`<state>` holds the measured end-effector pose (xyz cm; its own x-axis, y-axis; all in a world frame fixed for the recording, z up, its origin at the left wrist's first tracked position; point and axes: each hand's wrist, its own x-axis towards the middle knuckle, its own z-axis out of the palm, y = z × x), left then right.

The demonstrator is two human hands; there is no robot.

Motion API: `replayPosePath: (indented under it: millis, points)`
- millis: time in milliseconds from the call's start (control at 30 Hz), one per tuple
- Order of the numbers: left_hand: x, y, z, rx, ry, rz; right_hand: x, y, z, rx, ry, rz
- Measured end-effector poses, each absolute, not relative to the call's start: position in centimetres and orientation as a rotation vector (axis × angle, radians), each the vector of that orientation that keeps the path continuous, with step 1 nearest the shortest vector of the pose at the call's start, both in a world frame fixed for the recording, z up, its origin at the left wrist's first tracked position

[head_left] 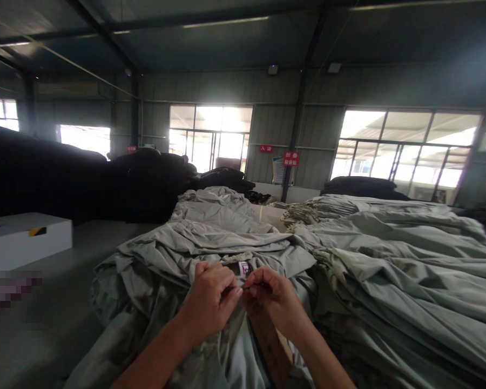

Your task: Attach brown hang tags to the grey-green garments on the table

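Observation:
Both hands meet over a heap of grey-green fabric [210, 237] in the middle of the view. My left hand [213, 294] is closed in a pinch, thumb against the curled fingers. Close beside it, my right hand [273, 294] pinches too, its fingertips almost touching the left ones. Something small and dark shows between the fingertips, too small to name. Just behind them a white label [243, 268] with dark red print lies at the gathered edge of the cloth. Below the right hand a brown cardboard piece [269, 346] shows among the folds.
More grey-green fabric [389, 259] lies in layered piles on the right. Large black heaps [146, 178] stand at the back left, near a white box [28, 240]. Red signs [291, 158] hang on a post by the windows [405, 151].

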<state>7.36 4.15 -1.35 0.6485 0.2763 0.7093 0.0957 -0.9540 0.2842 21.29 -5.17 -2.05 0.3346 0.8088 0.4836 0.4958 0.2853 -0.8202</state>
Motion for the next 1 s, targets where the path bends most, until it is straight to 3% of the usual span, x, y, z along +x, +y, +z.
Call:
replayPosePath:
  millis: [167, 333, 467, 767, 1000]
  points:
    - [6.2, 2.9, -0.2, 2.551, 0.163, 1.159, 21.0, -5.6, -1.7, -1.314, -1.34, 0.385]
    - [6.2, 2.5, -0.2, 2.527, 0.133, 1.21, 22.5, -6.0, -1.9, -1.415, -1.208, 0.229]
    - [6.3, 2.9, -0.5, 2.524, 0.131, 1.254, 23.5, -5.4, -2.8, -1.46, -1.098, 0.488]
    - [6.4, 3.2, -0.5, 2.257, 0.164, 1.314, 20.6, -8.3, 0.7, -0.977, -1.064, 1.041]
    - [7.4, 4.8, -1.5, 1.728, 0.426, 1.553, 23.0, -8.0, 1.6, -0.532, -0.814, 0.922]
